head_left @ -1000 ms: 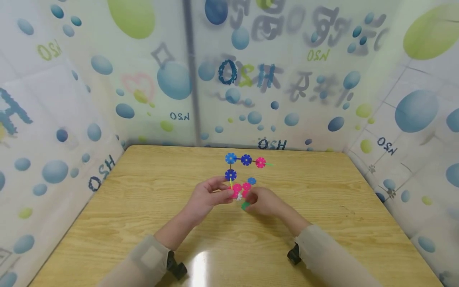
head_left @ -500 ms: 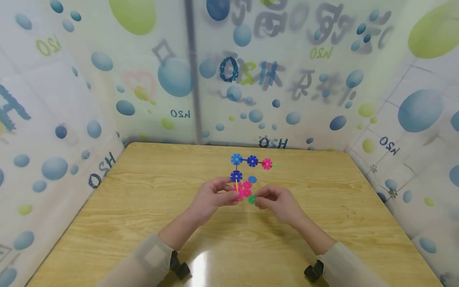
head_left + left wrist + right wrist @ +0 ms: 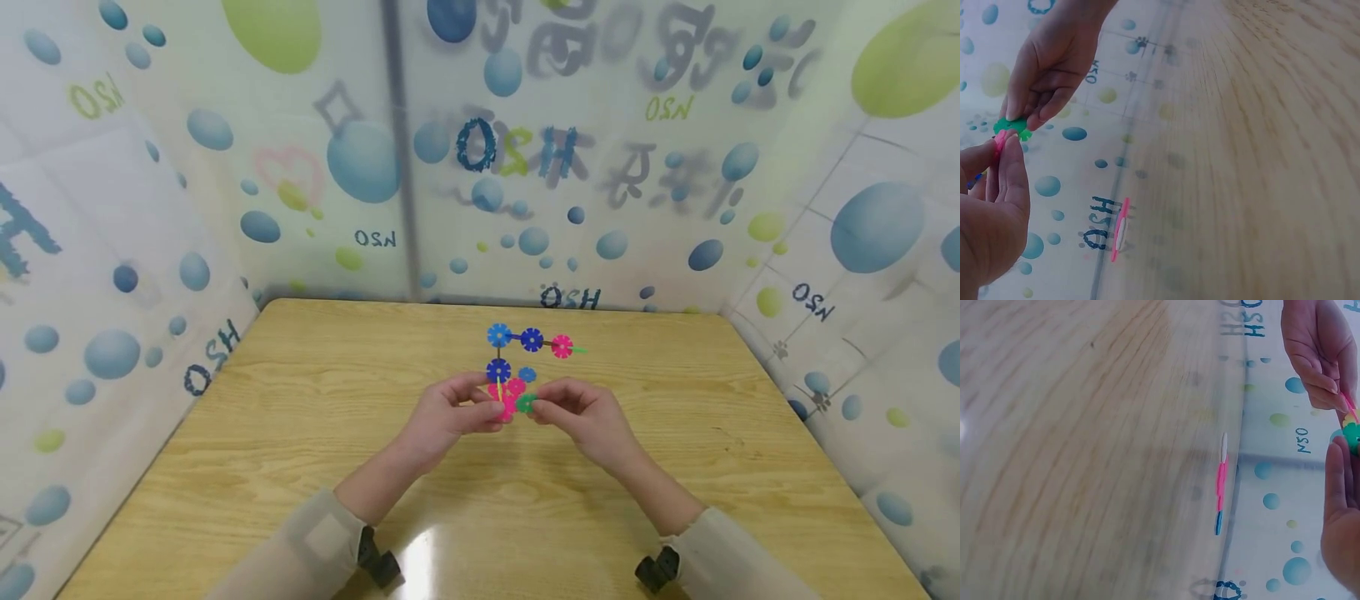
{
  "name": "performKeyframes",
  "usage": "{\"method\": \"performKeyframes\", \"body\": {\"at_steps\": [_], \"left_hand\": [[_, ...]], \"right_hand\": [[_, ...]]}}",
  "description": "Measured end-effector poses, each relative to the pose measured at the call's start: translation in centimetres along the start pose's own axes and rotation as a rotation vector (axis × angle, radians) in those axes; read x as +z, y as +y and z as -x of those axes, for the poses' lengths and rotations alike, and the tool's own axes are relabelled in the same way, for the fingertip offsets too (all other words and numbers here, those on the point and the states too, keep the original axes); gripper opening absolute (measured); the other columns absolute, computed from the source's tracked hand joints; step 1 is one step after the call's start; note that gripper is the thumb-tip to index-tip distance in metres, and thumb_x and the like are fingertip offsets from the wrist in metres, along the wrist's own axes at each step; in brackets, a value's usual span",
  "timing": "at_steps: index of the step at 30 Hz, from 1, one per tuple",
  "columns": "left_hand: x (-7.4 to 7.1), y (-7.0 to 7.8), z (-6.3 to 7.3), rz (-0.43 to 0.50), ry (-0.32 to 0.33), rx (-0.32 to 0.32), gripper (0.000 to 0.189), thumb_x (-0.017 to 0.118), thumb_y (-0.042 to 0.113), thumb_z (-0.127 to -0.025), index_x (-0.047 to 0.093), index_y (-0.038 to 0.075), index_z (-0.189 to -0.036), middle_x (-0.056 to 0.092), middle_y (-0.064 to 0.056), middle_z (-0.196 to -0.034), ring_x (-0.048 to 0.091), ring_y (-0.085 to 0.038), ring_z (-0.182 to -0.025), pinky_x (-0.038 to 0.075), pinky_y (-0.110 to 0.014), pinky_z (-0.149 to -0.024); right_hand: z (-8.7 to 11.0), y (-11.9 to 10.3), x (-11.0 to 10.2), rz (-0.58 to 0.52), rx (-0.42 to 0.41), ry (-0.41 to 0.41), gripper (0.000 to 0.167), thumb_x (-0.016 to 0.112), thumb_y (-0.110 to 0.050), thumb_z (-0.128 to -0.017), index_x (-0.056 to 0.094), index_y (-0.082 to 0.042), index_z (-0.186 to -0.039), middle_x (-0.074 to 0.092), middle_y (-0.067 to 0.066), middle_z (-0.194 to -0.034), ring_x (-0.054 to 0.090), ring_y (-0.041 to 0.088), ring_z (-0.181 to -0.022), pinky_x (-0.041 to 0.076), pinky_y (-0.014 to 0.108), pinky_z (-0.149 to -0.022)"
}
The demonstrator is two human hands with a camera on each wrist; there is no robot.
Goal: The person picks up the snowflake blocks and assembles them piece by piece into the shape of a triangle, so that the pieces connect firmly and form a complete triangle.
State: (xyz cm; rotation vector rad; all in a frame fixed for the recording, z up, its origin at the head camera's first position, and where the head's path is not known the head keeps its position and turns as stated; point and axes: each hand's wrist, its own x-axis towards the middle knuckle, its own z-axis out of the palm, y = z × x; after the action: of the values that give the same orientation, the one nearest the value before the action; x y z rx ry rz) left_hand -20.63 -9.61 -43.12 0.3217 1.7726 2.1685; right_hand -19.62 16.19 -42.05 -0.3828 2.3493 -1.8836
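My left hand (image 3: 448, 417) pinches a pink notched disc (image 3: 507, 411), the near end of a linked chain of flat plastic snowflake discs. From it the chain runs through a yellow edge-on disc and a dark blue disc (image 3: 498, 371) to a lighter blue disc (image 3: 498, 336). There it bends right through another dark blue disc (image 3: 532, 339) and a pink disc (image 3: 562, 347). Between thumb and fingers my right hand (image 3: 588, 417) pinches a green disc (image 3: 527, 403). In the left wrist view the green disc (image 3: 1011, 127) meets the pink disc (image 3: 1001, 141); whether they interlock is unclear.
Beyond the hands, loose pink discs (image 3: 517, 386) and a blue disc (image 3: 528, 375) lie flat on the wooden table (image 3: 300, 467). A white disc (image 3: 1224, 447) shows beside them in the right wrist view. Patterned curtains (image 3: 360, 275) stand behind the table.
My right hand has brought the green disc up from below, first out to the right, then against the chain's pink end. My left hand and the chain have shifted slightly right.
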Motion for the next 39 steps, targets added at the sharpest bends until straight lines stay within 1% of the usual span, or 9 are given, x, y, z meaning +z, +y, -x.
{"method": "performKeyframes", "body": {"at_steps": [4,9,11,16,21,24,27,32,39], "left_hand": [[0.1,0.1,0.1,0.001,0.005,-0.008,0.052,0.074,0.001,-0.104,0.057,-0.003,-0.153,0.072,-0.001,-0.1,0.083,-0.016,-0.091,0.068,-0.036,-0.09],[0.1,0.2,0.1,-0.008,0.002,-0.009,0.052,0.074,0.002,-0.103,0.057,-0.003,-0.153,0.071,-0.001,-0.1,0.083,-0.017,-0.092,0.068,-0.036,-0.09],[0.1,0.2,0.1,-0.011,0.0,-0.013,0.051,0.074,0.002,-0.103,0.058,-0.003,-0.152,0.07,-0.001,-0.1,0.083,-0.017,-0.093,0.068,-0.036,-0.091],[0.2,0.1,0.1,-0.02,0.006,-0.019,0.048,0.074,0.002,-0.103,0.06,-0.003,-0.149,0.071,-0.001,-0.099,0.083,-0.016,-0.091,0.068,-0.036,-0.09],[0.3,0.0,0.1,-0.061,0.01,-0.008,0.047,0.073,0.004,-0.104,0.059,-0.005,-0.148,0.075,0.002,-0.095,0.08,-0.012,-0.089,0.068,-0.032,-0.087],[0.4,0.1,0.2,-0.066,0.015,0.008,0.047,0.072,0.003,-0.104,0.058,-0.006,-0.148,0.075,0.004,-0.094,0.08,-0.011,-0.088,0.067,-0.03,-0.084],[0.5,0.0,0.2,-0.046,0.014,0.026,0.045,0.071,-0.001,-0.104,0.057,-0.008,-0.146,0.073,0.003,-0.092,0.08,-0.011,-0.086,0.068,-0.03,-0.084],[0.8,-0.2,0.0,-0.03,0.017,0.031,0.043,0.07,-0.005,-0.103,0.055,-0.009,-0.144,0.07,0.003,-0.091,0.078,-0.011,-0.083,0.068,-0.031,-0.085],[0.6,0.0,0.1,-0.103,0.026,0.021,0.05,0.072,0.0,-0.104,0.054,-0.007,-0.15,0.07,0.0,-0.095,0.078,-0.013,-0.086,0.068,-0.034,-0.09]], "right_hand": [[0.1,0.0,0.1,0.056,-0.054,0.005,0.016,0.078,-0.018,-0.104,0.08,-0.008,-0.116,0.081,0.011,-0.112,0.078,0.015,-0.097,0.068,0.041,-0.092],[0.2,0.1,0.2,0.121,-0.161,0.02,0.01,0.078,-0.015,-0.104,0.081,-0.012,-0.113,0.081,0.01,-0.111,0.076,0.02,-0.094,0.065,0.03,-0.081],[0.3,0.2,0.3,0.13,-0.213,0.028,0.009,0.078,-0.01,-0.103,0.081,-0.011,-0.111,0.08,0.01,-0.109,0.075,0.019,-0.091,0.064,0.026,-0.078],[0.4,0.7,0.8,0.172,-0.365,0.068,0.011,0.078,0.0,-0.1,0.081,-0.009,-0.106,0.079,0.01,-0.105,0.073,0.006,-0.092,0.065,0.023,-0.081],[0.5,0.7,1.3,0.22,-0.517,0.106,0.017,0.078,0.008,-0.097,0.081,-0.009,-0.101,0.079,0.008,-0.101,0.074,0.003,-0.097,0.066,0.024,-0.085],[0.5,0.8,1.4,0.245,-0.576,0.124,0.019,0.079,0.011,-0.094,0.081,-0.008,-0.099,0.079,0.007,-0.099,0.074,0.003,-0.097,0.066,0.023,-0.085],[0.5,0.8,1.5,0.266,-0.604,0.134,0.02,0.08,0.012,-0.093,0.082,-0.007,-0.098,0.08,0.007,-0.098,0.074,0.006,-0.096,0.066,0.022,-0.084],[0.5,0.7,1.6,0.28,-0.602,0.141,0.018,0.081,0.011,-0.092,0.083,-0.006,-0.096,0.081,0.007,-0.097,0.076,0.008,-0.095,0.066,0.024,-0.084],[0.4,0.8,1.7,0.293,-0.583,0.136,0.019,0.081,0.009,-0.094,0.084,-0.01,-0.097,0.081,0.005,-0.099,0.075,0.008,-0.095,0.066,0.023,-0.084]]}}
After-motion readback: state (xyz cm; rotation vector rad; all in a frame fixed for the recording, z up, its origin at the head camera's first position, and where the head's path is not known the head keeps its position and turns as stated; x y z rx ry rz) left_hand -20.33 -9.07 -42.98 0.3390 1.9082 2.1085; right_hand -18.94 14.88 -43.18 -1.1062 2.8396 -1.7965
